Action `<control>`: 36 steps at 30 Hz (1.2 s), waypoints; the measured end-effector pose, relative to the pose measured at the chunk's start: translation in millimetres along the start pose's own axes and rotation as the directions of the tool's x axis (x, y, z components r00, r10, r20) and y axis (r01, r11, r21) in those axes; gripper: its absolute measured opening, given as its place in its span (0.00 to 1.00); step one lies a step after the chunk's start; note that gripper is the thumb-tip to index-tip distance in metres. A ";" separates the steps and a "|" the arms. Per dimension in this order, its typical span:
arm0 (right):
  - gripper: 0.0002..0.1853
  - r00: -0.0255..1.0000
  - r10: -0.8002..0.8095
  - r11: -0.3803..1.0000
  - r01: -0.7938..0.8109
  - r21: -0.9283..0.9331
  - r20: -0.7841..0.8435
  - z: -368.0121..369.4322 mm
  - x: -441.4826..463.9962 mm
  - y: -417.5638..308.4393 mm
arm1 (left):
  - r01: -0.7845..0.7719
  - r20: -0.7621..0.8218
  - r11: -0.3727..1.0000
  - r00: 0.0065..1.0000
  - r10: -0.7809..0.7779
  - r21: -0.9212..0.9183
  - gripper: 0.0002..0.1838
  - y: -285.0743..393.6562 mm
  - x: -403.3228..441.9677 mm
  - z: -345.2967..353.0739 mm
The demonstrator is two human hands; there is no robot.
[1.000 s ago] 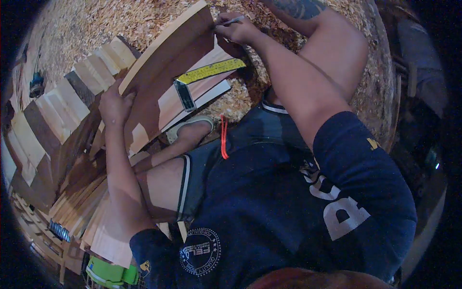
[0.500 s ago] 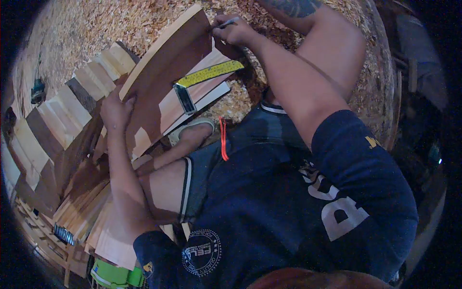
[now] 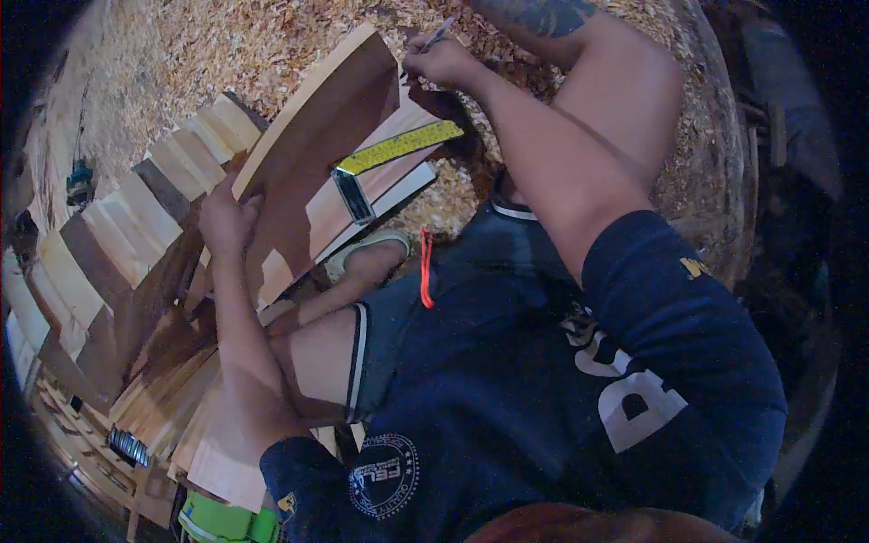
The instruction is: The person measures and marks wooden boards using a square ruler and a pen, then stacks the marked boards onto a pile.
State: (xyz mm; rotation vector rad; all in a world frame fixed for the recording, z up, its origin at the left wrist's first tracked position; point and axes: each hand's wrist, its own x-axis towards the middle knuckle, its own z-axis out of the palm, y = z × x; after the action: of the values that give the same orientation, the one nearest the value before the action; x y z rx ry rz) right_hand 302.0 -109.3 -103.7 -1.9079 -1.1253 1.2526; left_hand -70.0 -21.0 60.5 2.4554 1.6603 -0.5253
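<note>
My left hand (image 3: 228,222) is closed around the lower left end of a wooden board (image 3: 317,89), which stands on edge, tilted. Between the fingers of my right hand (image 3: 444,65) is a slim pen (image 3: 440,33), pointing up and away. That hand is just right of the board's far end, with a small gap between them. A try square with a yellow ruled blade (image 3: 398,147) and a dark metal stock (image 3: 354,196) lies on pale boards (image 3: 330,215) below the standing board.
A row of wooden blocks (image 3: 134,217) stands at the left, with a green power tool (image 3: 80,181) beyond it. Wood shavings (image 3: 190,54) cover the ground. More planks (image 3: 222,443) and a bright green object (image 3: 222,520) are at lower left. An orange cord (image 3: 425,271) hangs at my waist.
My right hand has drawn slightly away from the board's far end, and the pen has swung from pointing at the board to pointing upward. My left hand keeps its grip.
</note>
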 end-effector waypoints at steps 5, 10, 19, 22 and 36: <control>0.12 0.974 -0.065 0.997 0.056 -0.048 -0.215 -11.3 12.6 9.1 | 0.009 -0.005 1.000 1.000 -0.009 0.006 0.28 12.0 -1.9 -9.4; 0.18 0.901 -0.421 0.855 0.432 0.288 -0.103 12.0 15.0 2.3 | -0.200 -0.208 0.953 0.966 0.153 -0.227 0.26 -35.2 5.0 28.0; 0.23 0.835 -0.533 0.762 0.402 0.508 0.138 -29.4 -20.7 -103.7 | -0.094 -0.255 0.965 0.967 0.030 -0.245 0.26 -18.0 -86.0 -101.6; 0.31 0.926 -0.361 0.901 0.318 0.294 0.106 -51.2 -76.7 -176.3 | -0.125 -0.439 0.977 0.898 0.038 -0.173 0.32 -35.5 -123.1 -166.9; 0.27 0.893 -0.447 0.294 0.202 0.934 -0.052 -17.2 -176.8 -361.9 | -0.521 -0.927 0.777 -0.081 0.367 0.353 0.19 1.8 -138.9 -347.0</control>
State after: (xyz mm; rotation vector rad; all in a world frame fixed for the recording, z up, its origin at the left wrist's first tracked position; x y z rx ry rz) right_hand 163.5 -95.6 274.7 -0.6033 -0.5658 1.4116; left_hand -41.4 -39.3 432.7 3.0738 0.5758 1.7221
